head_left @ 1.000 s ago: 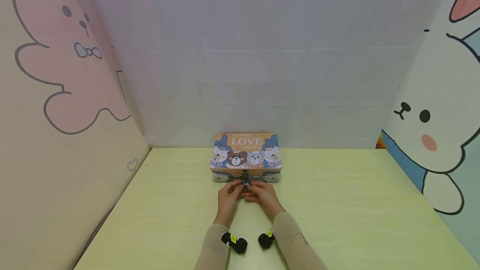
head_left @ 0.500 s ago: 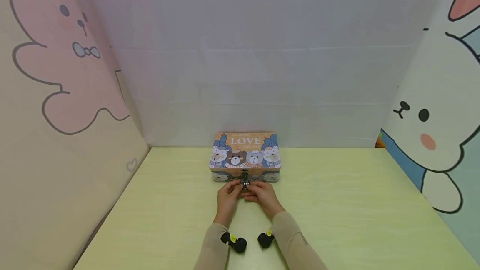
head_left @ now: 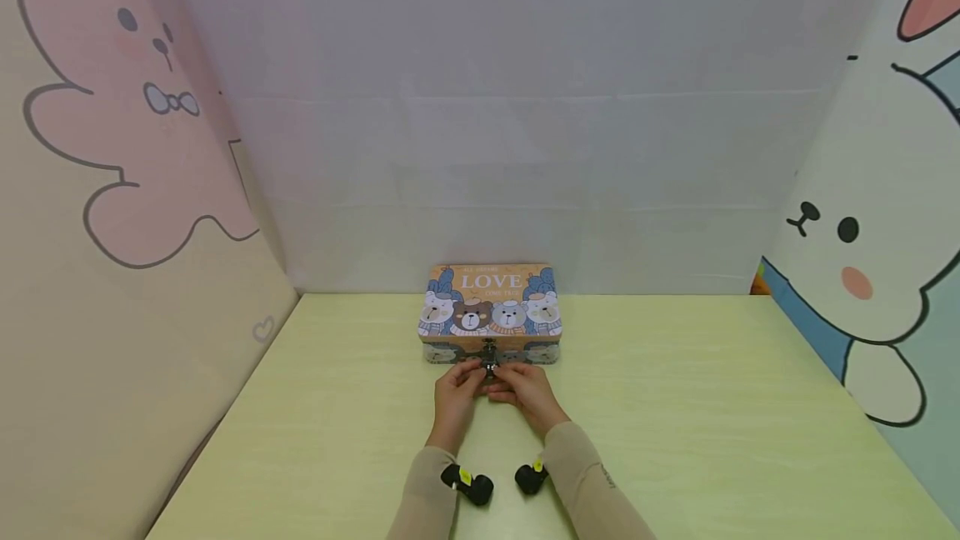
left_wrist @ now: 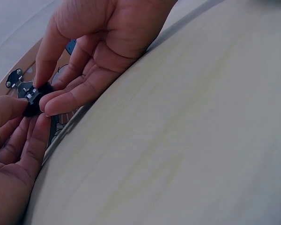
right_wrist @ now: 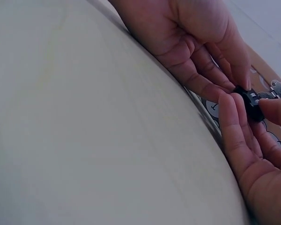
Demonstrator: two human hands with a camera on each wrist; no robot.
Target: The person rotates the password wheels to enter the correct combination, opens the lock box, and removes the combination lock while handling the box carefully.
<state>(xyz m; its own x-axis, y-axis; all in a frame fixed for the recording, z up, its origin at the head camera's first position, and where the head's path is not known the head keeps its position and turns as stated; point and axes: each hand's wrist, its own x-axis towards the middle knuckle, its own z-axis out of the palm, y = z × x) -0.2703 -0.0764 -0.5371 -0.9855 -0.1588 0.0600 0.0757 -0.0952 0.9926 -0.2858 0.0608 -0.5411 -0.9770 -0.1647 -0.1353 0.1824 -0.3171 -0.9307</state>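
A tin box (head_left: 491, 300) printed with bears and the word LOVE stands with its lid down. At its front, a small black combination padlock (right_wrist: 249, 104) hangs by the metal clasp (right_wrist: 277, 89); pale number dials show on it. My left hand (head_left: 454, 398) pinches the padlock from the left, thumb and fingers around its edge. From the other side my right hand (head_left: 528, 395) pinches it too, thumb near the dials. In the left wrist view, both the left hand (left_wrist: 11, 145) and right hand (left_wrist: 96, 51) meet at the padlock (left_wrist: 35, 97). Fingertips hide part of it.
The box rests near the back of a pale yellow-green table (head_left: 675, 407), close to a white back wall (head_left: 525, 148). Cartoon-printed side panels flank the table. A small black camera (head_left: 478, 490) is strapped to each wrist.
Both hands stay at the padlock with hardly any visible movement. The head view has shifted very slightly.
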